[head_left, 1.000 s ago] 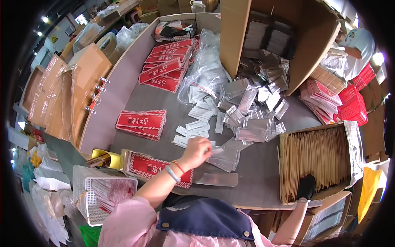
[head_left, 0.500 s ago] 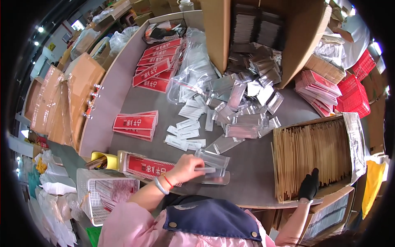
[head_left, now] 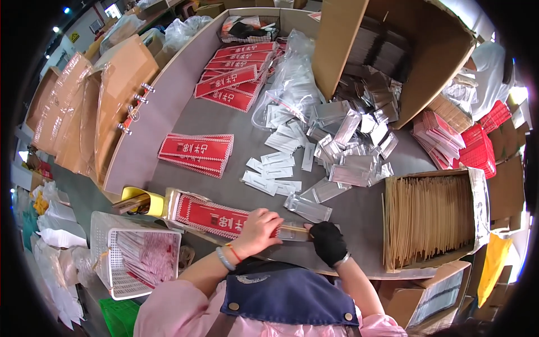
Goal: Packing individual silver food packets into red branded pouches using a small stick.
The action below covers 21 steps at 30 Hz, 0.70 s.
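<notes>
My bare left hand [head_left: 259, 230] is closed at the right end of a red printed paper sleeve [head_left: 224, 221], over a shallow holder of such sleeves. Its fingertips hide the sleeve's edge. Right beside it, my black-gloved right hand [head_left: 329, 244] is closed on thin wooden sticks [head_left: 295, 228], which run level toward the left hand. Under the sticks lies a clear plastic packet [head_left: 293, 235], partly covered by the hands. Just beyond rests another clear packet [head_left: 309, 209]. Small white packets [head_left: 274, 173] are scattered farther off.
At right stands a box [head_left: 387, 247] packed with upright wooden sticks. A big open carton [head_left: 342, 45] holds silvery packets at the back. Red sleeves [head_left: 196, 151] lie in stacks at left. A yellow cup [head_left: 151, 203] and white basket [head_left: 112, 286] border the table's left front.
My right hand has come from the stick box to the middle, now holding wooden sticks. My left hand has let go of a small white packet and grips a red sleeve. The view has shifted.
</notes>
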{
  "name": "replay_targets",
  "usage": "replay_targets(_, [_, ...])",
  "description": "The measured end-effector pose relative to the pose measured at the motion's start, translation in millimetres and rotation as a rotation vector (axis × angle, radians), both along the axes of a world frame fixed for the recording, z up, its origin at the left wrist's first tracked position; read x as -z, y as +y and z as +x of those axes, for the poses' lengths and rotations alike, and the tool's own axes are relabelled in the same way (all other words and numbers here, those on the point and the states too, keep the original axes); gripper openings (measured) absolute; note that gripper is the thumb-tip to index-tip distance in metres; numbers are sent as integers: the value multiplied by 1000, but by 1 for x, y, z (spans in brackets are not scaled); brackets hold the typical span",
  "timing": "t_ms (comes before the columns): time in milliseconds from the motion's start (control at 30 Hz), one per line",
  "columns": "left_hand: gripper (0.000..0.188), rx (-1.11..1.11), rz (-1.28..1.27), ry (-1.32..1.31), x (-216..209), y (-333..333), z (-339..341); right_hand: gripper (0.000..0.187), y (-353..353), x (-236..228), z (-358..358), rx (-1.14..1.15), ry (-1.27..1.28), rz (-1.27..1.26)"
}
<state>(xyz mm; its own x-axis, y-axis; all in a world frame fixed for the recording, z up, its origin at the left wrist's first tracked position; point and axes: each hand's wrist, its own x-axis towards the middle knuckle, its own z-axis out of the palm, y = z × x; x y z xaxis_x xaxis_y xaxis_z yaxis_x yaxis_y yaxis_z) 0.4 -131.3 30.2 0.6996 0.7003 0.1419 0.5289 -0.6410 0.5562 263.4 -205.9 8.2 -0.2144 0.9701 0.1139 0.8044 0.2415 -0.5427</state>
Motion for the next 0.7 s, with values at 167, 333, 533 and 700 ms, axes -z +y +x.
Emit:
replay_targets(167, [68, 4, 69, 51, -10, -3, 8, 6, -10, 18, 0, 274, 81, 29])
replay_targets(333, [70, 81, 59, 31, 5, 3, 22, 32, 4, 23, -63, 210, 753, -160])
replay_targets(533, [37, 238, 174, 231, -3, 6, 22, 63, 6, -29, -20, 10, -273, -9])
replay_targets(700, [14, 262, 209, 243, -59, 56, -4, 54, -4, -62, 2, 211, -233, 76])
